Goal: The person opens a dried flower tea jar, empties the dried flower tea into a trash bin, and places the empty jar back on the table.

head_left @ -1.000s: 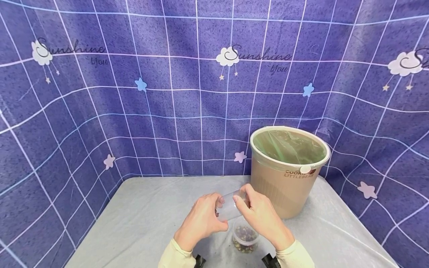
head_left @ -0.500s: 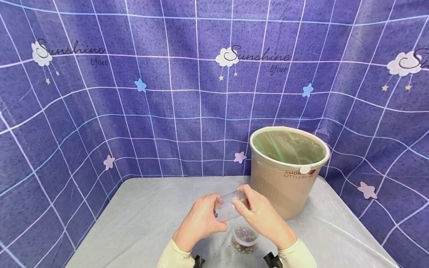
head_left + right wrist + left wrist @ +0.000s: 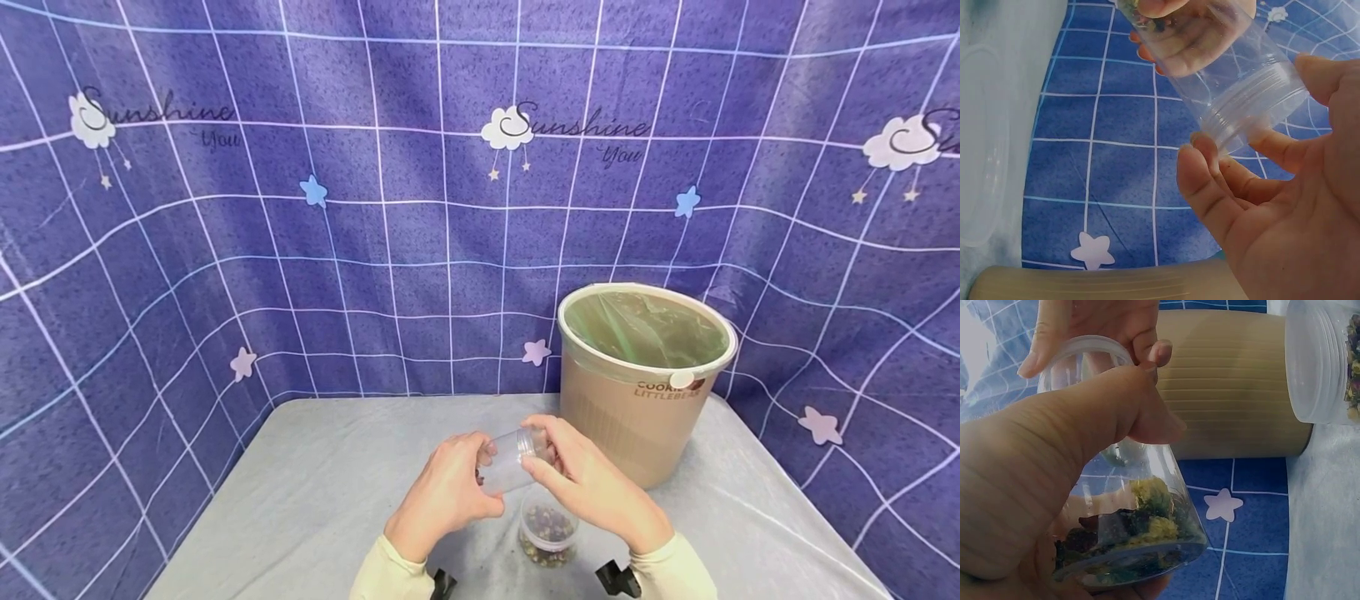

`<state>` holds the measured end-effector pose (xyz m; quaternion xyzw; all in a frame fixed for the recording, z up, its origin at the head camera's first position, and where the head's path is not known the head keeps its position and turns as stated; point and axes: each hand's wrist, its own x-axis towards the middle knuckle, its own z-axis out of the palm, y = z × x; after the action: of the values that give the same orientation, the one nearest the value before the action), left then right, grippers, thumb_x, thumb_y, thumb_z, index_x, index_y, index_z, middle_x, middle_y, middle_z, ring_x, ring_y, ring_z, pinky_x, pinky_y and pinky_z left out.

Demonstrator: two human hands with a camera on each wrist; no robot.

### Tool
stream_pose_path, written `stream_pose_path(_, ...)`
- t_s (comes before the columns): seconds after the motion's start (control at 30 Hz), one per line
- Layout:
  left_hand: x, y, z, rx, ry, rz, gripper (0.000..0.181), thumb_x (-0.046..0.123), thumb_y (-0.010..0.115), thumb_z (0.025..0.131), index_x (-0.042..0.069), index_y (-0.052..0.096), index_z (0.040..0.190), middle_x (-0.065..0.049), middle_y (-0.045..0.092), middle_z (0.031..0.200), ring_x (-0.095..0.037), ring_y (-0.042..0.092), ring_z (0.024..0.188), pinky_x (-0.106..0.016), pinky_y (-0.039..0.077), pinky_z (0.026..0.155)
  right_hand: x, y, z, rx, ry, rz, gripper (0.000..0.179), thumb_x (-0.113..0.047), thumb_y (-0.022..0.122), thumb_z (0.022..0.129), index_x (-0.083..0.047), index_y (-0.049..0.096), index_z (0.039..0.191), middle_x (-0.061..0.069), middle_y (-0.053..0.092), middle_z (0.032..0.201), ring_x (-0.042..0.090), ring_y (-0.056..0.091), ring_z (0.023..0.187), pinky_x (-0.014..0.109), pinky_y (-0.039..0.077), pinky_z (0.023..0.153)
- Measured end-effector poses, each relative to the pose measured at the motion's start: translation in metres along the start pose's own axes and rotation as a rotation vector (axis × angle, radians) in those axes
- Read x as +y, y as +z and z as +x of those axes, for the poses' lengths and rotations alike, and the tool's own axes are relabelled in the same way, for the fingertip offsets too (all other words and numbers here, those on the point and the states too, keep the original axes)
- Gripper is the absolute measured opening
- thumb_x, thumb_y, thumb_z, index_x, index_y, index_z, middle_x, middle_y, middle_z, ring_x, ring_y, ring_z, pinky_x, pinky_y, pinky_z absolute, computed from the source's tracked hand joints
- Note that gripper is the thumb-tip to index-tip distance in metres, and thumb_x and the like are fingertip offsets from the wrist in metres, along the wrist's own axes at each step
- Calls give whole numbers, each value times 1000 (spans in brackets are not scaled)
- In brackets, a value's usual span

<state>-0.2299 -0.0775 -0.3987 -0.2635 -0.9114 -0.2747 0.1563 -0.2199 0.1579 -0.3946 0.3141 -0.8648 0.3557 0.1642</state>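
Note:
A clear plastic jar is held tilted above the table by both hands. Dried flowers, yellow and dark red, lie at its bottom end. My left hand grips the jar's body near that end, thumb on one side and fingers on the other. The right hand has its thumb and fingertips spread round the threaded end, pinching it from opposite sides. Below the hands a second clear jar stands upright on the table, with dried flowers inside; its threaded neck also shows in the left wrist view.
A beige bin with a white rim and a green liner bag stands behind the right hand. Grey cloth covers the table. A blue gridded curtain hangs behind and at both sides.
The right hand has turned slightly round the jar's threaded end, its wrist shifting right, and more of the threads show. The left hand and the jar have drifted slightly left.

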Motion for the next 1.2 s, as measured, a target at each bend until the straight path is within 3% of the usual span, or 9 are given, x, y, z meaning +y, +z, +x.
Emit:
stream_pose_path(0.23,-1,0,0,-1,-10,-1,47,21,86,57,14,66,99,11,60,81,-4,53,72,-23,48,66,-3,-3,-1,-23,-40,6,49,-31,65,101,-32,46,146,-9,55,112,6,56,91,26,51,75)
stream_pose_path(0.47,-2,0,0,-2,-2,-7,47,21,87,57,14,66,99,5,65,82,-5,53,72,-23,48,65,-5,-5,-1,-42,-71,38,57,-13,71,94,-26,48,144,-13,51,120,11,57,96,24,52,76)
stream_pose_path(0.67,-2,0,-1,-7,-8,-14,47,20,87,57,14,66,99,4,65,83,-5,53,72,-23,48,65,-6,-5,-2,-44,-78,64,60,-7,72,91,-22,49,144,-10,51,124,13,57,95,24,52,73)
stream_pose_path(0.9,-1,-2,0,-5,2,-16,47,19,86,57,13,66,99,4,65,84,-4,54,72,-23,48,65,-7,-4,-1,-26,-39,83,61,-7,74,89,-21,50,143,-9,52,120,16,58,91,25,54,64)
stream_pose_path(1.2,1,-1,0,4,1,-13,48,18,86,56,12,66,99,5,63,82,-5,53,72,-23,47,65,-8,1,1,80,-13,47,53,-26,73,95,-27,50,142,-5,57,113,13,62,90,29,56,71)
